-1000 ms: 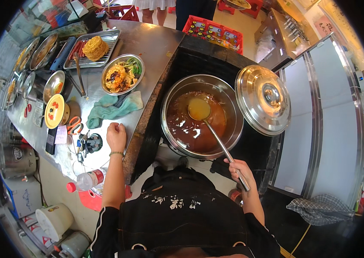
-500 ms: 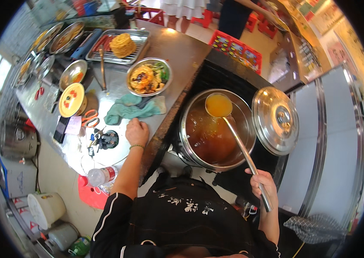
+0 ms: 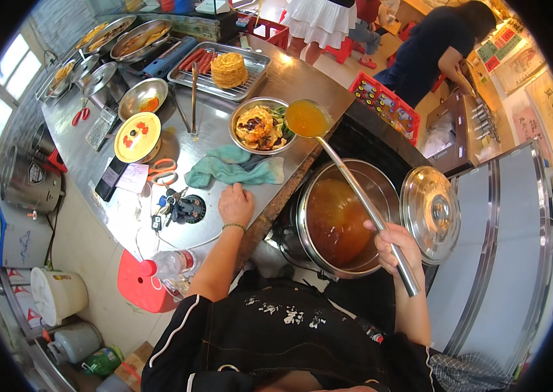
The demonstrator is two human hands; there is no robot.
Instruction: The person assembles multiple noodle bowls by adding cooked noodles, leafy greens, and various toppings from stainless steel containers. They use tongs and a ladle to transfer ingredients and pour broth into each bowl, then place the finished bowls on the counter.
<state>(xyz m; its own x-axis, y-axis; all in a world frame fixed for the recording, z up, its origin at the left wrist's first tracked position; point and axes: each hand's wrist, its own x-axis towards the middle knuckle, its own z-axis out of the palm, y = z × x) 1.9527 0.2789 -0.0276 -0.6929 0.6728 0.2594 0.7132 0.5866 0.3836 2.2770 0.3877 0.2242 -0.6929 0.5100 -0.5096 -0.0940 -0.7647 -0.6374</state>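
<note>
My right hand (image 3: 396, 247) is wrapped round the long metal handle of a ladle (image 3: 368, 204). The ladle's bowl, full of orange-yellow broth (image 3: 306, 119), hangs at the near right rim of a steel bowl (image 3: 240, 139) holding a fried egg, noodles and greens. Below the handle stands a large open pot (image 3: 394, 196) of reddish-brown broth. My left hand (image 3: 236, 204) leans on the steel table with its fingers curled and nothing visible in them, just in front of a crumpled green cloth (image 3: 234, 167).
A tray (image 3: 260, 68) with sausages and stacked fried cakes stands farther back. Left lie orange scissors (image 3: 162, 172), keys (image 3: 170, 204) and a yellow-lidded pot (image 3: 138, 137). A steel lid (image 3: 430, 212) leans right of the pot. A person in dark clothes (image 3: 430, 49) bends over a counter.
My right hand has lifted the filled ladle out of the pot and carried it left and away, up to the noodle bowl. My left hand stays on the table. The view has shifted.
</note>
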